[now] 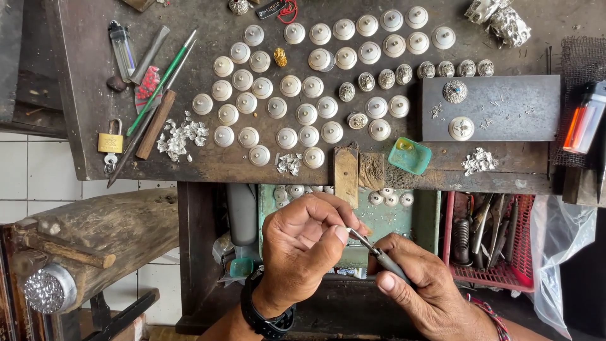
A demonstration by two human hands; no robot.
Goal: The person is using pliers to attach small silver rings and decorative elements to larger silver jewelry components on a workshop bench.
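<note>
Head view, looking straight down over a worn dark workbench. Below its front edge, left hand curled tight, thumb and forefinger pinched together on something too small to make out, hidden between the fingertips. Black wristwatch on that wrist. Right hand closed around grey-handled tweezers, slim metal tips angled up and left, meeting the left fingertips. Red braided bracelet at the right wrist.

Spread across the bench top, rows of round silver-white domed buttons, each with a small raised centre knob; toward the right, a short row of darker, ornately patterned ones. One gold-coloured bead among them. On a grey metal slab, two more decorated round pieces. Small turquoise dish near the bench edge, heaps of silver scraps to the left, beside a green-handled tool and a brass padlock. Orange lighter at far right. Red basket of tools under the bench, right of the hands.
</note>
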